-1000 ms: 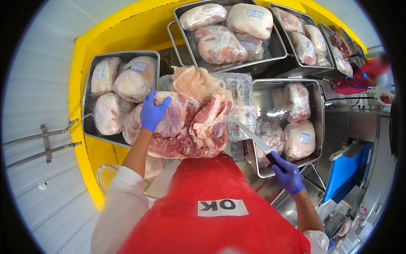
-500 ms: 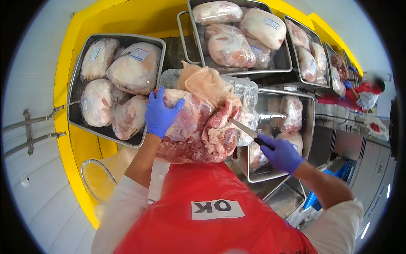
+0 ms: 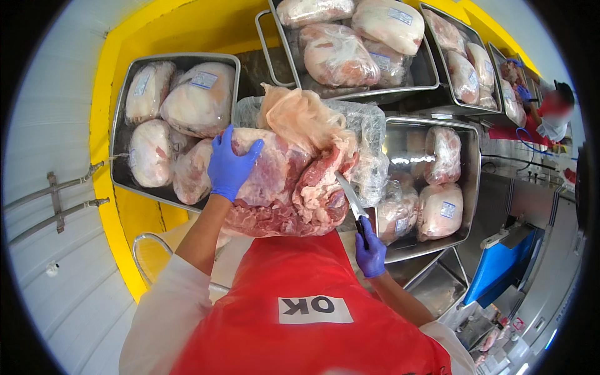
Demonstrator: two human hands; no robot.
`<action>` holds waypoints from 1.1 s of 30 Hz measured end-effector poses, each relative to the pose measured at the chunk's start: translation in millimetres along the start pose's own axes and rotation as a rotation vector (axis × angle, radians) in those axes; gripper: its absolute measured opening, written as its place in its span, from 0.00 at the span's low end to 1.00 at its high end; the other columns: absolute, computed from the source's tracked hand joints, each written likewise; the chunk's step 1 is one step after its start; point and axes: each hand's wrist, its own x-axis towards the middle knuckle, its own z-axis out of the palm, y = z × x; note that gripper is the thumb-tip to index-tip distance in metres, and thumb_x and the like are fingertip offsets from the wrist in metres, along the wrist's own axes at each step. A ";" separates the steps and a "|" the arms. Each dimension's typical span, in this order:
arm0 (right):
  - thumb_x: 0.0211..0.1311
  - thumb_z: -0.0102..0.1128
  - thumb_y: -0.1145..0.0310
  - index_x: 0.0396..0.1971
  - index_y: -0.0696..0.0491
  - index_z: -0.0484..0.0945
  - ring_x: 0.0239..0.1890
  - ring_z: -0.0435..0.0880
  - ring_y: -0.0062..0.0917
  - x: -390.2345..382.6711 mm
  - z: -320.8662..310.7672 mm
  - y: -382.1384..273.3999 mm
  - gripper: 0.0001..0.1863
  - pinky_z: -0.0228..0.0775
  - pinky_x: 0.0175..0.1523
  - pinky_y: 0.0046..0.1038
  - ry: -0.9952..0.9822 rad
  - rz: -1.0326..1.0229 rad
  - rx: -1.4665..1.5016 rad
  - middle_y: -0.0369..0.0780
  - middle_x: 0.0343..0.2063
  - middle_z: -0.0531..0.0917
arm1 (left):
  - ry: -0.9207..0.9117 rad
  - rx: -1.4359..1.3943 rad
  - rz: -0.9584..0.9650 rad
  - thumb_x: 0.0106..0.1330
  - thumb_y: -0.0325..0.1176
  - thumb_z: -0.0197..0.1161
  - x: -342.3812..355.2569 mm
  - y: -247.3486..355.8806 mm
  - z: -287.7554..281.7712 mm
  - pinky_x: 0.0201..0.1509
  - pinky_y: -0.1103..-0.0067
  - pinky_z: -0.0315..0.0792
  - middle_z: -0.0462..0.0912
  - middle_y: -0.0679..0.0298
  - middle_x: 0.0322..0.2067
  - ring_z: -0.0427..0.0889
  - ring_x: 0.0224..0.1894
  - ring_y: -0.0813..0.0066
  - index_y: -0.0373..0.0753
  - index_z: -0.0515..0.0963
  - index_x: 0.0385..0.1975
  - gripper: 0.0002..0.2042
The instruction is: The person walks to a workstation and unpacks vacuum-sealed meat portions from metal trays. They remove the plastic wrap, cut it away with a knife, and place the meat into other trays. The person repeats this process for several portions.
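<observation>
- I see a big cut of raw meat just beyond a red apron; it is pink and marbled, with ragged, fatty folds at its right end.
- My left hand, blue-gloved, lies on the meat's left end, splayed wide with the thumb well apart, touching the surface without gripping it.
- My right hand, gloved alike, is at the near right of the meat, curled firmly round the black handle of a knife.
- The blade slants toward the meat, its point at the right edge; I cannot tell whether it goes in.
- A pale, crumpled sheet drapes over the meat's far side.
- Clear film shows behind the meat and to its right.
- Left of the meat, a metal tray holds pale, film-wrapped joints, some with labels.
- Right of the meat, a second tray holds more wrapped joints, with bare metal between them.
- Beyond the meat, a third tray is piled with similar joints.
- Far off to the meat's right, I see a person in red, wearing blue gloves.
</observation>
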 end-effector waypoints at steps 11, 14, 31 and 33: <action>0.65 0.66 0.67 0.69 0.38 0.71 0.29 0.85 0.44 4.6 3.1 58.9 0.31 0.79 0.36 0.41 0.064 -0.137 -0.011 0.47 0.31 0.86 | -0.061 0.044 -0.001 0.56 0.64 0.69 3.7 -3.1 5.5 0.62 0.59 0.73 0.69 0.44 0.63 0.77 0.59 0.45 0.36 0.68 0.66 0.45; 0.67 0.63 0.59 0.68 0.33 0.70 0.28 0.84 0.47 11.7 -47.8 29.2 0.30 0.77 0.35 0.45 -0.073 -0.087 -0.051 0.49 0.27 0.83 | -0.085 0.145 0.229 0.58 0.61 0.69 19.6 27.4 -5.0 0.65 0.59 0.69 0.70 0.44 0.63 0.77 0.59 0.45 0.36 0.68 0.66 0.42; 0.71 0.54 0.58 0.65 0.45 0.73 0.30 0.86 0.44 8.6 -143.1 -99.5 0.24 0.76 0.35 0.46 -0.243 0.061 -0.417 0.47 0.28 0.86 | -0.343 0.027 0.892 0.72 0.37 0.52 74.1 96.2 121.7 0.43 0.55 0.73 0.81 0.44 0.32 0.81 0.37 0.42 0.36 0.77 0.34 0.11; 0.71 0.54 0.58 0.64 0.46 0.73 0.29 0.86 0.44 18.9 -148.4 -111.1 0.23 0.76 0.35 0.46 -0.282 0.069 -0.452 0.47 0.27 0.86 | -0.366 -0.007 0.759 0.71 0.38 0.52 79.7 96.3 123.7 0.45 0.56 0.74 0.83 0.43 0.33 0.82 0.39 0.43 0.35 0.77 0.34 0.12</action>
